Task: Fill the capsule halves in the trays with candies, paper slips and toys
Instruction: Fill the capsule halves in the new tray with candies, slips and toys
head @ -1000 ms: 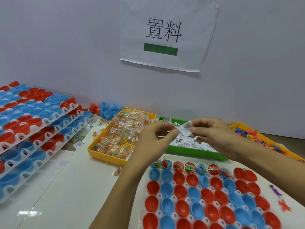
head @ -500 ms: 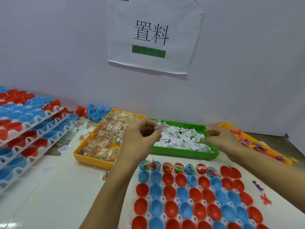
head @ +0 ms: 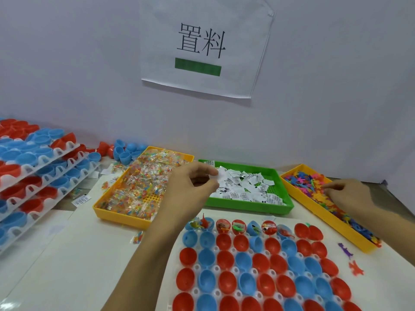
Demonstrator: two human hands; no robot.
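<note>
My left hand [head: 190, 189] hovers between the candy tray and the slip tray, pinching a white paper slip [head: 219, 176] in its fingertips. My right hand [head: 350, 195] reaches into the yellow toy tray [head: 318, 212], fingertips down among the coloured toys [head: 307, 182]; whether it grips one is hidden. The white tray of red and blue capsule halves [head: 258, 265] lies in front of me; most halves in its far row hold toys and candies, the other rows look bare inside. The yellow candy tray [head: 119, 215] and the green slip tray [head: 247, 207] stand behind it.
Stacked trays of red and blue capsule halves [head: 38, 173] fill the left side. Loose capsule halves [head: 123, 150] lie by the wall. Two stray toys [head: 350, 259] and a loose candy [head: 137, 237] lie on the table. A paper sign [head: 202, 46] hangs on the wall.
My right hand let go of the slip and moved right from the green tray into the toy tray. My left hand kept the slip.
</note>
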